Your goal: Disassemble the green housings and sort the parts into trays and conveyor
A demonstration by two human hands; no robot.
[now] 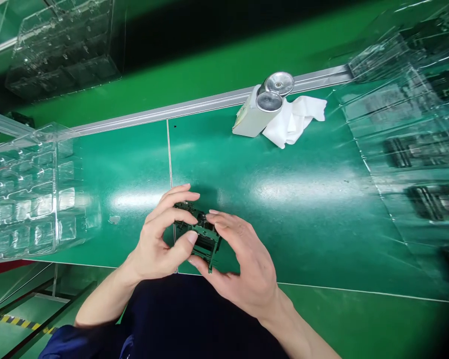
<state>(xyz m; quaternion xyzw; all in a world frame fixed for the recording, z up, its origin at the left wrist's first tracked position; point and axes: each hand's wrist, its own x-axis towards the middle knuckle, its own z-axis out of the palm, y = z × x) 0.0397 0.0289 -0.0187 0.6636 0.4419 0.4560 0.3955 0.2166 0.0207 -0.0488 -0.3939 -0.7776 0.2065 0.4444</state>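
Near the lower middle of the frame, just above the tabletop's (314, 229) front edge, I see a dark part (207, 233) between two hands. The right hand (247, 262) grips it, fingers at its far side and thumb at its near corner. The left hand (159, 244) curls over its left side, thumb against it; I cannot tell whether those fingers pinch. I'd judge the part light and stiff, its thin projections fragile, so its solid outer edges look the safest hold. White cloth (295, 119) lies upper right of centre, beside a box (251, 117).
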